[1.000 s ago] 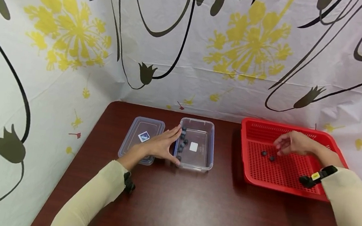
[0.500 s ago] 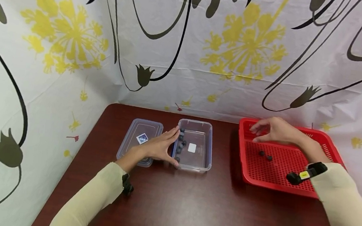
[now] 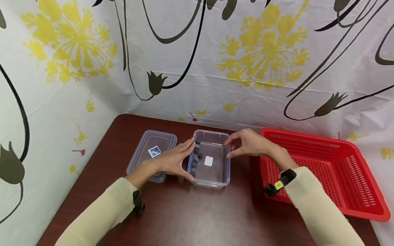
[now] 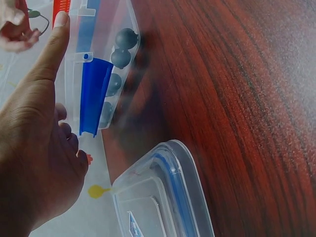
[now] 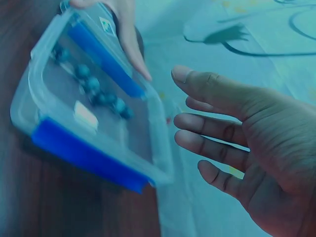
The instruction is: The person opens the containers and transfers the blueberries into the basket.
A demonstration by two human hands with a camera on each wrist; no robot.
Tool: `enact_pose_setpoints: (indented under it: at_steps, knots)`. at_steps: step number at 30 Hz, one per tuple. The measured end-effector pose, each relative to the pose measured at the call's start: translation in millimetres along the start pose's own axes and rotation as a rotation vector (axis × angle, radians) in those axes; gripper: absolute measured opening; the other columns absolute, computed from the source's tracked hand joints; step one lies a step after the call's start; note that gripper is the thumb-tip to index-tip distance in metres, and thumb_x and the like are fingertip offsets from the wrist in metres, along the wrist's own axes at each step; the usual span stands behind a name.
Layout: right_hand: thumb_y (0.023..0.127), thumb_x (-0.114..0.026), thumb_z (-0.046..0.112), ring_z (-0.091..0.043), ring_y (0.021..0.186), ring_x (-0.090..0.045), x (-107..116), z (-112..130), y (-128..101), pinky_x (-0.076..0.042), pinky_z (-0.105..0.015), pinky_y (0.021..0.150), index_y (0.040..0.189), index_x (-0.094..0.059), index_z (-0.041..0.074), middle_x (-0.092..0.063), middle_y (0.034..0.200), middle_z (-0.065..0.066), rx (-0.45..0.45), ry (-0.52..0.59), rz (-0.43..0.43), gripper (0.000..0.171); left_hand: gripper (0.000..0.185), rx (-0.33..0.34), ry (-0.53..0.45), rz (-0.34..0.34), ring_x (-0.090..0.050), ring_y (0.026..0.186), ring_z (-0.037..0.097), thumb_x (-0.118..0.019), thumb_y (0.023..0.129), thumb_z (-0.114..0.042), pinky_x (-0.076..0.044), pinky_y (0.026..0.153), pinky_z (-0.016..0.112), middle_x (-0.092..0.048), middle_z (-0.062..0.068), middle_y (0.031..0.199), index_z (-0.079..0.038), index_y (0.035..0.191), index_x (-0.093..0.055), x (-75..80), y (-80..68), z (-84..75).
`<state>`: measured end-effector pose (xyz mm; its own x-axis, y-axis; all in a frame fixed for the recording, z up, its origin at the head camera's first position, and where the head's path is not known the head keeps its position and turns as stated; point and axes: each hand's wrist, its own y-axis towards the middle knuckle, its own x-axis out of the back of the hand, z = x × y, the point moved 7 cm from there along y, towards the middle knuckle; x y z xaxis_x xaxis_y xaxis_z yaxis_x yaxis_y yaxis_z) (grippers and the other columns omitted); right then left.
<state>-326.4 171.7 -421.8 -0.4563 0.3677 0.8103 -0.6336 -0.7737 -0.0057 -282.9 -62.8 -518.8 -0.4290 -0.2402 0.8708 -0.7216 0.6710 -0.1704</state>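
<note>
- Two hands meet at the clear container (image 3: 214, 165) on the surface (image 3: 207, 221).
- Left hand (image 3: 174, 159), fingers straight, presses its left wall.
- Right hand (image 3: 249, 143) hovers open above its right rim.
- Blueberries (image 3: 197, 155) line the container's left side.

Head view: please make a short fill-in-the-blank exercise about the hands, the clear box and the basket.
1. The left hand rests against the ____ side of the clear box.
2. The dark berries lie inside the clear ____.
3. The basket to the right is ____ in colour.
4. The lid lies flat on the table, ____ the box.

Missing words: left; box; red; beside
</note>
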Motion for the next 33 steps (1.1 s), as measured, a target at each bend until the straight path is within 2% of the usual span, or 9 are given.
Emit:
enact_pose_setpoints:
  at_steps: [7,13,17,26,33]
  knots:
    - [0.088,-0.087,0.016,-0.010,0.086,-0.073,-45.5,4.9,36.5,-0.061,-0.033,0.080,0.110,-0.079,0.002,-0.079,0.098,-0.007,0.046,0.030,0.090,0.028,0.133,0.011,-0.006,0.003,0.003,0.165,0.026,-0.081,0.082,-0.069,-0.016,0.130,0.054,0.011,0.006,0.179,-0.009,0.171,-0.002,0.9,0.2,0.9]
    - [0.089,-0.086,0.014,-0.007,0.088,-0.072,-87.3,1.4,52.9,-0.060,-0.026,0.082,0.110,-0.080,0.000,-0.079,0.099,-0.005,0.035,0.072,0.165,0.025,0.133,0.013,0.004,0.006,0.003,0.165,0.026,-0.080,0.082,-0.071,-0.016,0.130,0.053,0.011,0.005,0.179,-0.008,0.171,-0.004,-1.4,1.2,2.4]
    - [0.089,-0.087,0.014,-0.005,0.087,-0.071,-108.0,2.7,59.1,-0.059,-0.022,0.079,0.109,-0.080,0.002,-0.079,0.097,-0.001,0.014,0.073,0.198,0.025,0.133,0.010,0.001,0.002,0.002,0.165,0.027,-0.081,0.082,-0.069,-0.015,0.131,0.053,0.010,0.006,0.179,-0.007,0.171,-0.004,-0.7,1.7,2.3]
    - [0.087,-0.088,0.013,0.003,0.076,-0.067,-132.4,10.9,68.2,-0.056,-0.017,0.071,0.102,-0.081,0.006,-0.077,0.086,0.004,0.048,0.054,0.182,0.018,0.132,0.006,-0.010,0.001,0.001,0.164,0.030,-0.083,0.082,-0.066,-0.012,0.131,0.051,0.009,0.008,0.179,-0.006,0.170,-0.004,0.8,1.6,0.9]
    - [0.086,-0.083,0.006,0.001,0.074,-0.067,-141.7,11.4,69.5,-0.057,-0.019,0.070,0.098,-0.082,0.008,-0.077,0.084,0.005,0.046,0.052,0.153,0.012,0.132,0.003,-0.025,-0.002,0.000,0.164,0.032,-0.083,0.083,-0.066,-0.013,0.131,0.054,0.009,0.009,0.179,-0.006,0.170,-0.003,0.0,1.1,1.4]
